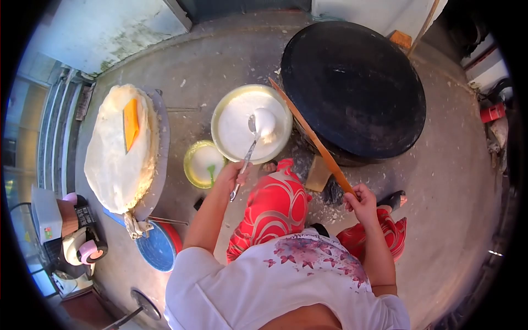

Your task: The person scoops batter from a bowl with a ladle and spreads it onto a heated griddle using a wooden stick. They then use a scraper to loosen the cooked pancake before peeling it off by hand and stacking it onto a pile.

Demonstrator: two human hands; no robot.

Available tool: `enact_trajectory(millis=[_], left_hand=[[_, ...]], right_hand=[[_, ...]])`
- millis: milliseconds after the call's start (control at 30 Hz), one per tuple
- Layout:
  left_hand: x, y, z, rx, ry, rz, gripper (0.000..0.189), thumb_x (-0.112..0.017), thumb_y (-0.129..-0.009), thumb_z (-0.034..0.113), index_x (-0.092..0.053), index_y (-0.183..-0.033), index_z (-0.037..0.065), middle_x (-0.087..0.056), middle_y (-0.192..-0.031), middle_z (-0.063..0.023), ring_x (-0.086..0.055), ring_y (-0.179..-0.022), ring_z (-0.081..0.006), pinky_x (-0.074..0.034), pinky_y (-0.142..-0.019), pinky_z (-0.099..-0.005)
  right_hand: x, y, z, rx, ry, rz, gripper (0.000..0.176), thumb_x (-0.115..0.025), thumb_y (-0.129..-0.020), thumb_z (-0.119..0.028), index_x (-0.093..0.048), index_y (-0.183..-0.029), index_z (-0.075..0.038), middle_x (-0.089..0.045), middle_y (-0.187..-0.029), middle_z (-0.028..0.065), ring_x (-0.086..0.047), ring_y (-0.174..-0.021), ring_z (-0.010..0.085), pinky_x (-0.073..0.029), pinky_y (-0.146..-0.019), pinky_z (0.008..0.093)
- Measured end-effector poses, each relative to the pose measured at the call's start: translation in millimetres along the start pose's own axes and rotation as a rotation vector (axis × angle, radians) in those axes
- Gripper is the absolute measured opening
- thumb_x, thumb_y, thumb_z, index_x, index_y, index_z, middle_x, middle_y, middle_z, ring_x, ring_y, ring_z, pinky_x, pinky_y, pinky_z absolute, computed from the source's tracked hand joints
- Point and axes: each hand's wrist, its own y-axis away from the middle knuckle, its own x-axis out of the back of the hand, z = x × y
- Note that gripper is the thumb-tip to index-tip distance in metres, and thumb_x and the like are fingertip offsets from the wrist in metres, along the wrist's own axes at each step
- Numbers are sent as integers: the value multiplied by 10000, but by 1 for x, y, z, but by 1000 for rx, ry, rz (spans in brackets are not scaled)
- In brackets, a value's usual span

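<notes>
My left hand (235,175) is closed around the metal handle of a ladle (248,151). The ladle's head is over the white batter in a wide, pale basin (215,131), with a rounded white mass beside it. Closed on the near end of a long, flat wooden stick (322,149) is my right hand (360,202). The stick slants up and away, crossing the left edge of a large black round griddle (352,91). A smaller yellow-green bowl (190,171) of white liquid, with a green utensil (211,173) in it, sits by my left hand.
To the left, a thick stack of thin pale sheets (113,170) lies on a round board (159,132), topped by a yellow-handled scraper (131,124). A blue bucket (157,247) stands below it. White scraps dot the concrete floor (440,220). A red object (492,113) is at far right.
</notes>
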Motion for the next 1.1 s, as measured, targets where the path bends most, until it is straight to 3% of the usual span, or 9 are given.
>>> enact_trajectory(millis=[233,333,500,667,800,1000,1067,1100], left_hand=[[-3,82,14,-109,24,-22,275,-397,-904,241,-474,-1016,2,-430,-600,-29,-325,-403,-64,-262,-345,-190],[-17,117,22,-225,0,11,245,-408,-886,195,-488,-1002,-6,-455,-594,-52,-322,-397,-70,-249,-344,-196],[-31,147,34,-357,-74,1,278,-468,-862,224,-492,-1014,-7,-471,-583,-47,-352,-402,-73,-267,-333,-185],[-54,162,48,-447,-66,-18,253,-435,-872,172,-502,-1010,-29,-505,-607,-78,-358,-407,-78,-277,-357,-198],[-48,140,49,-450,-57,-97,267,-427,-879,188,-494,-1018,-30,-505,-619,-79,-367,-415,-83,-279,-358,-198],[-11,33,14,-195,121,-127,246,-424,-875,184,-492,-990,-23,-495,-617,-76,-376,-412,-105,-287,-348,-209],[5,3,-2,-92,78,121,215,-428,-864,168,-476,-953,-21,-475,-601,-72,-370,-403,-111,-288,-333,-223],[12,-1,-8,-92,78,120,215,-428,-864,168,-476,-953,-21,-475,-601,-72,-370,-403,-111,-288,-333,-223]], right_hand=[[-3,5,-12,-5,-109,-12,80,-551,-829,-66,-484,-858,-34,-583,-695,38,-496,-495,64,-379,-446,176],[-2,7,-13,-3,-173,-3,110,-540,-842,-93,-516,-928,-29,-587,-701,49,-471,-488,59,-364,-444,175],[1,7,-15,-104,-320,4,259,-540,-844,-105,-522,-1083,-6,-559,-718,27,-439,-526,52,-347,-477,170],[12,13,-15,-105,-317,-19,263,-559,-821,-60,-509,-1070,7,-545,-728,14,-457,-567,54,-360,-509,178],[16,15,-10,-95,-329,-50,284,-565,-804,-26,-485,-1075,5,-539,-734,6,-480,-605,63,-386,-542,195],[12,12,-5,-82,-219,-39,269,-541,-825,-45,-485,-1086,-7,-538,-740,-4,-489,-638,62,-396,-589,194],[13,13,0,-65,-189,-30,259,-538,-829,-51,-495,-1080,-4,-545,-750,-3,-492,-646,59,-395,-589,191],[14,13,2,-44,-162,-22,250,-534,-833,-58,-504,-1074,-1,-553,-761,-1,-496,-654,55,-393,-590,188]])
